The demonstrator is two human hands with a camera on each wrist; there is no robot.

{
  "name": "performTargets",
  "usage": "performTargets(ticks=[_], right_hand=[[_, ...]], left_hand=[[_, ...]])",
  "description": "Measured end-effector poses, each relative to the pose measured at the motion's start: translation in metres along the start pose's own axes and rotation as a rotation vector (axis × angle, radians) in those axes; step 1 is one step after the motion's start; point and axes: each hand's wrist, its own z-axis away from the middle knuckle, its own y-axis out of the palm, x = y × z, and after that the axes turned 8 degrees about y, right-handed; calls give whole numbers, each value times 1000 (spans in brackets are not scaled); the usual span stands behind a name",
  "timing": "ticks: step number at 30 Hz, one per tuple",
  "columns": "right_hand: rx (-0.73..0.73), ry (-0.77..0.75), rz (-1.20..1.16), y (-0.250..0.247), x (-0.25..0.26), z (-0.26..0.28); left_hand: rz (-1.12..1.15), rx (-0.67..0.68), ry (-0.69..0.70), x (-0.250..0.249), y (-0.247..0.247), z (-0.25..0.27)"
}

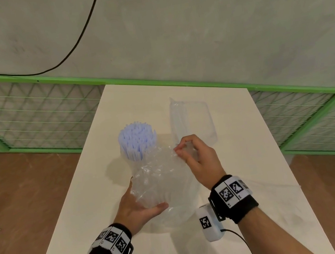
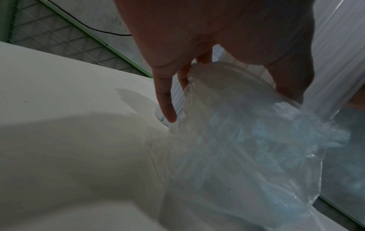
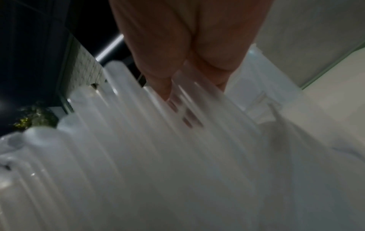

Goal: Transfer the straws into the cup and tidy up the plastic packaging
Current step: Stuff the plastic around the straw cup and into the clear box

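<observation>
Straws (image 1: 137,140) stood bunched upright at the table's (image 1: 84,214) far-left middle, seemingly in a cup hidden by film. Crumpled plastic packaging (image 1: 159,184) sat just in front, w/ a second clear piece (image 1: 193,121) lying behind. Best to gather it slowly, keeping clear of the bundle. Left hand (image 1: 137,208) cupped the wrap from below, thumb across it; right hand (image 1: 196,157) arched above, fingertips (image 1: 179,151) pinching the film's edge
</observation>
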Motion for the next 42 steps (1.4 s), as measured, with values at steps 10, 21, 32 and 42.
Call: performTargets(ticks=[10, 21, 32, 42], right_hand=[[-164, -23, -128, -8, 12, -10], [-150, -105, -58, -9, 29, -13], [89, -124, -43, -4, 46, -3], [-146, -150, -49, -26, 56, -18]], left_hand=[[-4, 16, 11, -1, -1, 0], [-7, 28, 35, 3, -4, -3], [-5, 29, 74, 6, -4, -4], [9, 24, 27, 6, -5, -3]])
